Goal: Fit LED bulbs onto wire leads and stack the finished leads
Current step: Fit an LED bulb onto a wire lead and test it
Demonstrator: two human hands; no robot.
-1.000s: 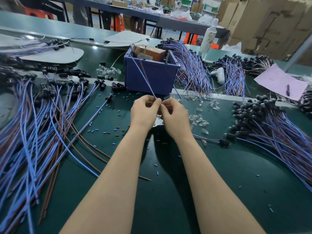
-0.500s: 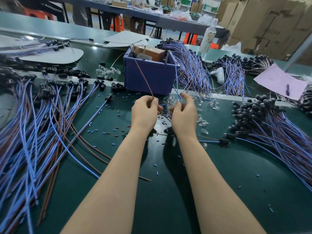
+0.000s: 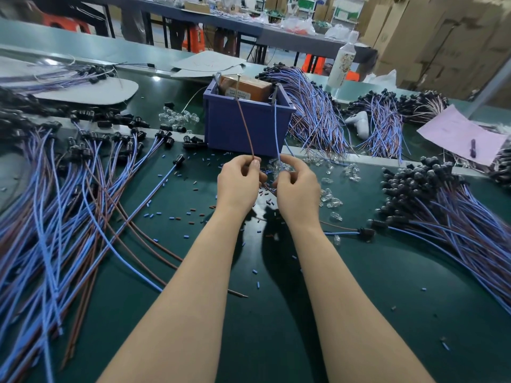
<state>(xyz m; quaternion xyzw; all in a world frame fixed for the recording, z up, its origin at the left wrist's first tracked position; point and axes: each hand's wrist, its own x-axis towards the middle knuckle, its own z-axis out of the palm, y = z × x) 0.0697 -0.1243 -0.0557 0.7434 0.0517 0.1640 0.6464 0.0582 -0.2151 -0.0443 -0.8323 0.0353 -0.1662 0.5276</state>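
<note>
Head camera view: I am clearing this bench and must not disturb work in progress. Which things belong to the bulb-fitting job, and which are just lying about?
Job:
left hand pinching brown wire
right hand pinching blue wire
clear bulbs
lead piles

Lying about:
blue bin
pink paper
bottle
white controller

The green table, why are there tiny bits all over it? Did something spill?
Yes, it looks messy. Small blue and brown wire bits lie scattered across the green table around both hands, and clear bulbs lie loose beside the right hand, not in a box.
</note>
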